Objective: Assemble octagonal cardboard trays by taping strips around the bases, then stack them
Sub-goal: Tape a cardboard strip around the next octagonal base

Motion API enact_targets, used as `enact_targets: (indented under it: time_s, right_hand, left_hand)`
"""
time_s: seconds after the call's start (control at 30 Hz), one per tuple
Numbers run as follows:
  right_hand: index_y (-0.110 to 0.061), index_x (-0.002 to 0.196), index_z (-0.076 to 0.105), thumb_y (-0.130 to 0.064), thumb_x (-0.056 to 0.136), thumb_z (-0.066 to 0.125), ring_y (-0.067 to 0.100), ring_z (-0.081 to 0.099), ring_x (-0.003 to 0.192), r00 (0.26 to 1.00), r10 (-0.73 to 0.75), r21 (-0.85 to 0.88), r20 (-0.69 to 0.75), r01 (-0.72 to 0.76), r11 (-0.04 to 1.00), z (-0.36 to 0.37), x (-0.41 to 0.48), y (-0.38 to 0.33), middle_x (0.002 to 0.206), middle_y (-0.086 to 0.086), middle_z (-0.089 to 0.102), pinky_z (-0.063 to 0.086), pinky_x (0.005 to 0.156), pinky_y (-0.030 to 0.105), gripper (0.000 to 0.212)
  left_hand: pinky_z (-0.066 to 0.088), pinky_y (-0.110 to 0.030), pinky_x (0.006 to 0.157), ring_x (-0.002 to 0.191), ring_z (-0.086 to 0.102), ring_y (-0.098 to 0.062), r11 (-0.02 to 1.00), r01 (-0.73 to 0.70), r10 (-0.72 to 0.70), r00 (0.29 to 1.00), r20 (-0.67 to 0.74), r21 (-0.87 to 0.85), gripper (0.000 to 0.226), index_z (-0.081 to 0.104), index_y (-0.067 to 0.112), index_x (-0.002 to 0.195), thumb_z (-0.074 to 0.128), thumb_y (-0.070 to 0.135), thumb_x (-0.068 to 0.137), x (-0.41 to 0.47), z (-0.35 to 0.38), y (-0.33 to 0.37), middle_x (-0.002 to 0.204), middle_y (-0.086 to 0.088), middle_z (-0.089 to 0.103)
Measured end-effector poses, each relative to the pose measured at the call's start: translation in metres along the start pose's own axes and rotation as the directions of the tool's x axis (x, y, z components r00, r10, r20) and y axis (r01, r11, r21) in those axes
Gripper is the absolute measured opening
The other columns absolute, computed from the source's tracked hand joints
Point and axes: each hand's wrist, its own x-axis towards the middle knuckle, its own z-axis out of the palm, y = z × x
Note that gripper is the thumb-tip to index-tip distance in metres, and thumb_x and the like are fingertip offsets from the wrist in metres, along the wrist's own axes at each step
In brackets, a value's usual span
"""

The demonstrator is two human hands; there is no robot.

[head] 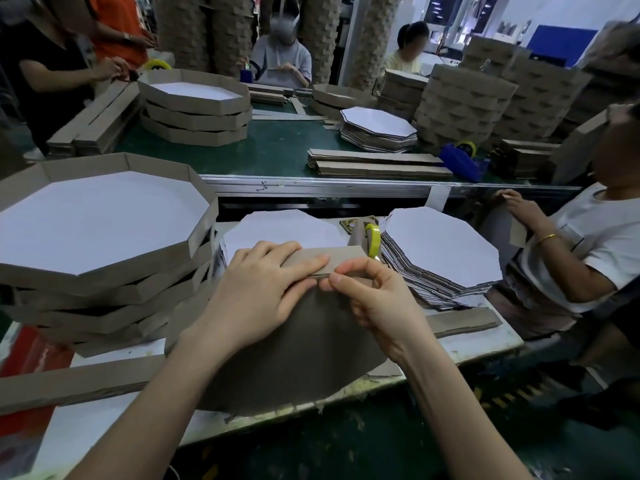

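Pinching the strip (pixel 325 258) onto the base (pixel 294 341) edge with my right grip (pixel 377 299); left grip (pixel 259 282) flat, pressing it. Base tilted at the counter (pixel 467 344) edge. Risk: strip slips before taping, skewed wall.

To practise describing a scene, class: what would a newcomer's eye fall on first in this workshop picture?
First, the two hands at centre: the left hand lies flat on a cardboard strip while the right hand pinches its edge where it meets the brown base. Next come the stack of finished trays at the left, white inside, and the pile of flat white bases at the right, with a yellow tape roll beside it.
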Motion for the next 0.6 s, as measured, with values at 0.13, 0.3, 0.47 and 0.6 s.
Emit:
enact_targets:
  time_s: [0.13,0.3,0.47,0.6]
  right_hand:
    - [-0.014,0.102,0.061,-0.006,0.088,0.071,0.001,0.061,0.054,0.986,-0.158,-0.115,0.062,0.164,0.98,-0.002,0.0,0.002,0.08,0.014,0.075,0.042,0.051,0.009,0.019]
    - [-0.031,0.129,0.057,-0.012,0.087,0.073,0.011,0.073,0.087,0.974,-0.207,-0.216,0.096,0.223,0.951,-0.001,0.005,0.003,0.084,0.008,0.077,0.049,0.076,0.014,0.048]
    - [-0.024,0.141,0.048,-0.008,0.091,0.068,-0.003,0.066,0.064,0.964,-0.229,-0.256,0.134,0.257,0.932,-0.006,0.007,0.002,0.066,-0.007,0.073,0.045,0.063,0.006,0.057]
    - [-0.026,0.148,0.037,0.005,0.09,0.061,0.006,0.071,0.071,0.939,-0.216,-0.414,0.266,0.314,0.854,-0.01,0.004,0.005,0.077,0.003,0.075,0.05,0.068,0.014,0.07]
  left_hand:
    - [0.044,-0.041,0.087,0.11,0.055,-0.025,1.0,0.005,-0.005,1.0,0.006,0.0,0.052,0.053,0.039,0.136,0.024,0.05,0.094,0.001,0.001,0.0,0.128,0.002,0.06]
    - [0.035,-0.041,0.099,0.125,0.046,-0.019,0.998,0.038,-0.037,0.999,0.021,-0.048,0.055,0.045,0.053,0.136,0.015,0.055,0.091,0.002,0.0,-0.002,0.142,0.009,0.05]
    - [0.037,-0.038,0.097,0.121,0.053,-0.012,0.97,0.149,-0.167,0.983,-0.078,-0.191,0.045,0.064,0.056,0.11,0.029,0.07,0.084,0.016,0.0,0.009,0.126,0.013,0.064]
    - [0.047,-0.036,0.085,0.105,0.063,-0.015,0.975,0.135,-0.164,0.973,-0.164,-0.174,0.043,0.069,0.052,0.105,0.042,0.073,0.08,0.019,0.007,0.01,0.11,0.014,0.07]
